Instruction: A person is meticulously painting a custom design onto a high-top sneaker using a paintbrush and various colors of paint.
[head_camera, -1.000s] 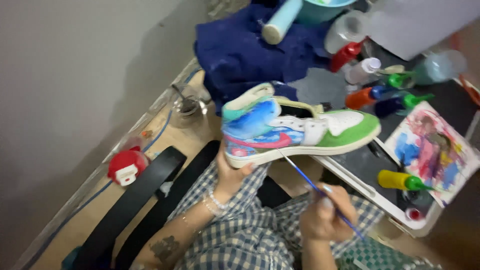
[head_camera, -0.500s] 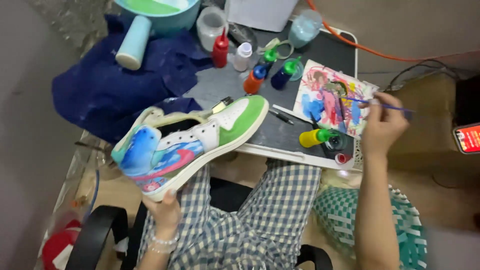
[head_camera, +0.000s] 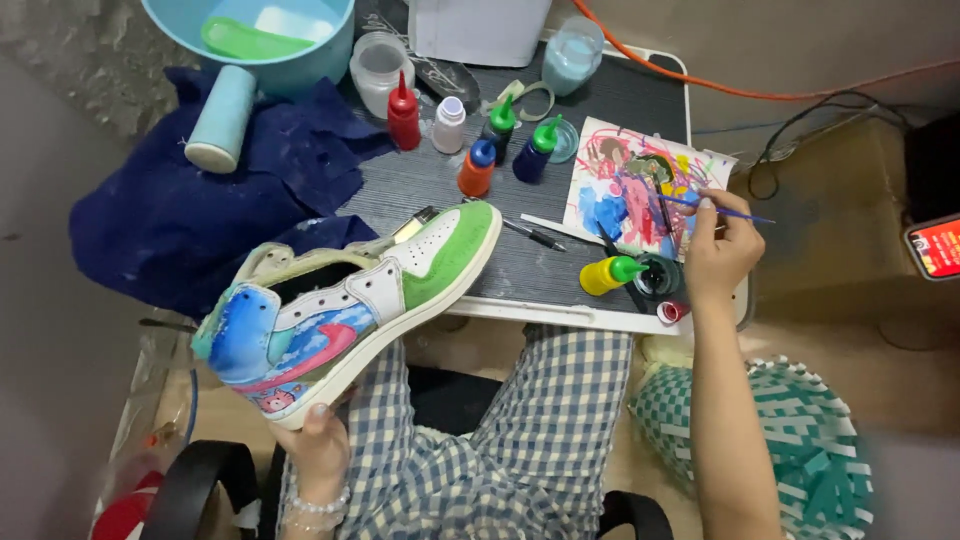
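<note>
Gripping sneaker (head_camera: 350, 305) and paintbrush (head_camera: 715, 207)

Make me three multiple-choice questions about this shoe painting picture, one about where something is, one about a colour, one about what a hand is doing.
1. Where does the yellow paint bottle lie?
A. In the blue basin
B. On the dark table beside the paint-smeared paper
C. On the blue cloth

2. What colour is the toe of the shoe?
A. Green
B. Red
C. Black

3. What is the right hand doing?
A. Resting flat and empty
B. Gripping a bottle
C. Holding a thin paintbrush over the paper

Answers:
1. B, the bottle lies on its side on the table, just below the paper.
2. A, the front of the shoe is bright green.
3. C, the fingers pinch the paintbrush at the paper's edge, while the left hand holds the shoe from below.
</note>
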